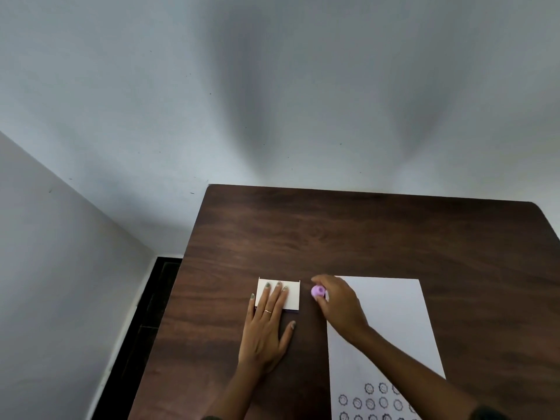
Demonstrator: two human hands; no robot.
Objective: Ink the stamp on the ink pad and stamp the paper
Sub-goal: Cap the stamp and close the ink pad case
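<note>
My right hand (338, 304) pinches the purple stamp (318, 292) in its fingertips, closed around its body, near the top-left corner of the paper (391, 322). My left hand (266, 325) lies flat and open, holding nothing, 3 fingers pressing on the white ink pad (292, 294) on the table (363, 231). To ink well, I judge I should keep the pad pinned, bring the stamp straight down, face level, and press evenly. The stamp sits just right of the pad, apart from it. Rows of prints (372, 403) fill the sheet's near end.
</note>
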